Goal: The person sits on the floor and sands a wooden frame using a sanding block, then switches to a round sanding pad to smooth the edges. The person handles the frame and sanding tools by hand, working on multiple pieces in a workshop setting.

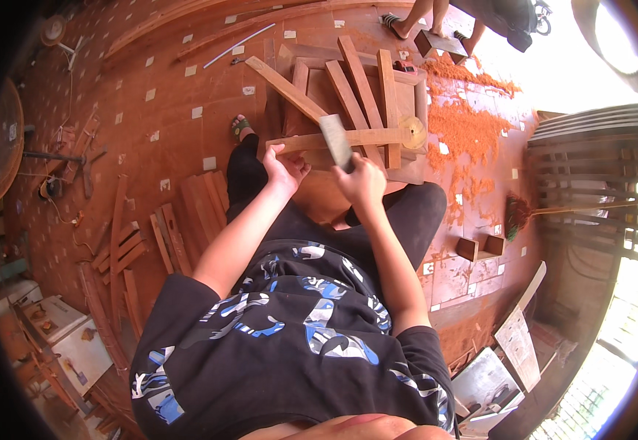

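My left hand is closed on the left end of a wooden strip, which lies crosswise in front of me over several other strips. My right hand grips a flat grey rectangular tool, slightly blurred, whose exact kind I cannot make out. The tool crosses over the strip near its middle, and whether the two touch is unclear. Beneath the pieces is a wooden panel frame. Loose strips fan out on it, pointing away from me. A round yellowish disc sits at the strip's right end.
Orange shavings cover the floor on the right. A small wooden box and a red broom are nearby. Stacked boards lie to my left. At the far right, another person's feet flank a wooden block.
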Tool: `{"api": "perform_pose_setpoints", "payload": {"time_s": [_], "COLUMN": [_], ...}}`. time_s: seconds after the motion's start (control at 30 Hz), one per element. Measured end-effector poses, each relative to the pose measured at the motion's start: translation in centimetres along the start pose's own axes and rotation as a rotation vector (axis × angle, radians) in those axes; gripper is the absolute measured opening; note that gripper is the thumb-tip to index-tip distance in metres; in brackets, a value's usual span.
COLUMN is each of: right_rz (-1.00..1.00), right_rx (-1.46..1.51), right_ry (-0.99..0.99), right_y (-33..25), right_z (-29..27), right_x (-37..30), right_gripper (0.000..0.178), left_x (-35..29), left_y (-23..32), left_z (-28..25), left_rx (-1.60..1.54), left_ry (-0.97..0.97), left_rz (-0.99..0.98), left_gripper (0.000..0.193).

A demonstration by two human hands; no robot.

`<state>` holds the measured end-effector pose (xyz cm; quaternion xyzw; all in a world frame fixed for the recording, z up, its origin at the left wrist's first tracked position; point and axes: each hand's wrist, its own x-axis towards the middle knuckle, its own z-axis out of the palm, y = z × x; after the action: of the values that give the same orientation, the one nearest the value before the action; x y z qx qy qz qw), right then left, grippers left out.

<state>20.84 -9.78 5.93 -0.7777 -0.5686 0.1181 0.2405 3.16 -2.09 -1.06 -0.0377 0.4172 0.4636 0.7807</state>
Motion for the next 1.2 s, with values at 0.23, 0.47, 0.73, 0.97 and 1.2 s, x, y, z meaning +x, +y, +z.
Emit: {"api": "perform_pose_setpoints", "payload": {"time_s": [0.23,0.47,0.73,0.97,1.2], "right_rz": [0.039,0.39,-0.022,0.207,0.284], "right_rx": [0.059,-0.067,0.0,0.005,-0.082], "right_ry": [-0.162,0.084,-0.06,-0.1,0.107], "right_y": [-0.6,5.0,-0.6,0.9,4.2], "right_z": [-1.2,-3.7,-0.2,-2.3,-2.4], "right_x": [0.5,1.9,-0.1,1.3,1.4], "right_gripper": [0.043,0.048,0.045,0.049,0.044], "left_x": [0.5,-0.2,0.2,-0.2,-0.6], "left_y": [0.2,0.1,0.0,0.1,0.1], "left_z": [-0.5,0.1,-0.1,0.2,0.5], "left_rx": [-0.019,0.003,-0.005,0.001,0.008], "left_ry": [-0.008,0.002,0.003,0.026,-0.003], "left_rz": [-0.022,0.004,-0.001,0.003,0.0], "left_gripper": [0.045,0.05,0.046,0.044,0.049]}}
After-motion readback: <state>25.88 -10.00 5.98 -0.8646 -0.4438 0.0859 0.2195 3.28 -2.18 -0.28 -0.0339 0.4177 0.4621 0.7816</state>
